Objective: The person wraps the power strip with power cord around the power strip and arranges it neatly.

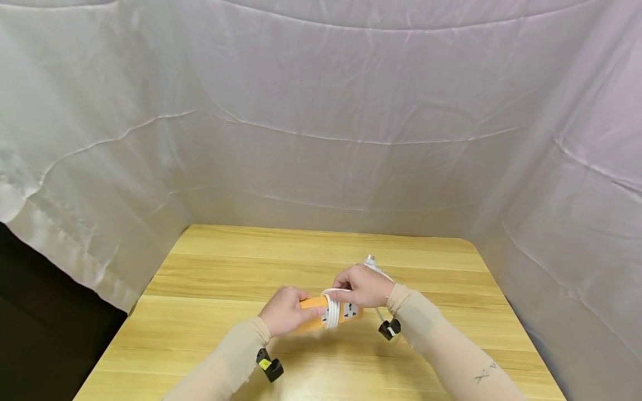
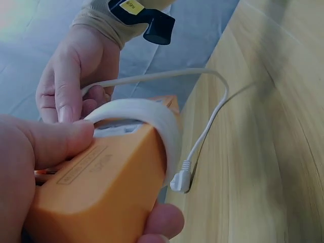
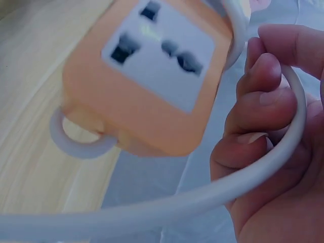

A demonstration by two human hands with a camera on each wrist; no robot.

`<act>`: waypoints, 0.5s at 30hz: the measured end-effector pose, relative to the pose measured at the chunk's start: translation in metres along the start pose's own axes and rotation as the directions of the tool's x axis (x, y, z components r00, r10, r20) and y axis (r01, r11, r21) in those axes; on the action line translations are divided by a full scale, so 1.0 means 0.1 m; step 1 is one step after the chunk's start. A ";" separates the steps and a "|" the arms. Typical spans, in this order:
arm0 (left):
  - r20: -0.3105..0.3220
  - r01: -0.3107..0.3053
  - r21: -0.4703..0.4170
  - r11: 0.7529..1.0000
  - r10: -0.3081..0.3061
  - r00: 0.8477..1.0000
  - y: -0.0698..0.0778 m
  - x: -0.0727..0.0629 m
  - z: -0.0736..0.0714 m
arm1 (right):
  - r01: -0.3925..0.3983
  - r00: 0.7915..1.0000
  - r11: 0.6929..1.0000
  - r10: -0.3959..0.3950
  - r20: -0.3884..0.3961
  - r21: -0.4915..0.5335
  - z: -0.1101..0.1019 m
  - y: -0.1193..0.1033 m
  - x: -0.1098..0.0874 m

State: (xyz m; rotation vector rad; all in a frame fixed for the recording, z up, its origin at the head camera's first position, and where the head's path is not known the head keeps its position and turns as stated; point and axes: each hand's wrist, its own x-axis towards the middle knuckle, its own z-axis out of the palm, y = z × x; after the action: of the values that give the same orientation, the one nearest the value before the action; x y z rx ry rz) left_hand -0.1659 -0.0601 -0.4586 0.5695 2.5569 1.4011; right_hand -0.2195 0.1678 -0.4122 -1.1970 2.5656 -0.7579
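My left hand [image 1: 287,313] grips one end of an orange power strip [image 2: 109,187], thumb on top and fingers underneath. White cord [image 1: 332,313] is wound in several turns around the strip's middle, covering part of its sockets. Beside the other end, my right hand [image 1: 365,285] holds the free length of cord [image 3: 243,177] in curled fingers. A universal socket [image 3: 157,55] shows close up in the right wrist view, above a small grey loop [image 3: 83,147] on the strip's end. Past my right hand, the white plug [image 2: 180,181] lies on the table at the cord's end.
The wood-grain table [image 1: 225,267] has grey-white fabric walls [image 1: 341,167] at its back and sides. A dark gap [image 1: 45,317] shows at the left. Black wrist devices [image 1: 270,365] hang below both forearms.
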 end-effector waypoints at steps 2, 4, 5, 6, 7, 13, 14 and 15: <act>-0.023 0.002 0.014 1.000 -0.002 1.000 0.00 0.00 0.00 | 0.003 1.000 1.000 -0.003 -0.010 0.002 0.00 0.00 0.00; -0.046 0.011 0.024 1.000 -0.010 0.999 0.01 0.01 0.00 | 0.008 1.000 1.000 -0.008 -0.020 0.000 0.00 -0.01 0.00; -0.059 0.015 0.032 0.999 -0.013 0.998 0.01 0.01 0.01 | 0.009 1.000 1.000 -0.009 -0.024 0.000 0.00 -0.02 0.00; -0.072 0.022 0.035 0.999 -0.020 0.997 0.01 0.01 0.01 | 0.011 1.000 1.000 -0.011 -0.029 0.002 0.00 -0.03 0.00; -0.088 0.028 0.042 0.999 -0.024 0.996 0.02 0.01 0.01 | 0.013 0.999 1.000 -0.013 -0.034 0.006 0.00 -0.03 0.00; -0.179 0.078 0.067 0.995 -0.065 0.982 0.00 0.03 0.00 | 0.051 0.996 0.999 -0.049 -0.070 0.017 0.02 -0.08 0.00; -0.191 0.088 0.066 0.994 -0.074 0.979 0.00 0.03 0.00 | 0.057 0.996 0.998 -0.055 -0.075 0.018 0.02 -0.09 0.00; -0.205 0.093 0.065 0.994 -0.078 0.976 0.00 0.03 -0.01 | 0.064 0.995 0.998 -0.062 -0.082 0.017 0.02 -0.09 0.00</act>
State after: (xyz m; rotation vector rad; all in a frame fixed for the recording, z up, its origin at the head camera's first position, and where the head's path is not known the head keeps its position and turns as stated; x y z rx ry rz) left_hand -0.1693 -0.0595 -0.4584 0.3382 2.7644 1.4060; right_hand -0.2125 0.1617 -0.4091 -1.2721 2.5891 -0.8608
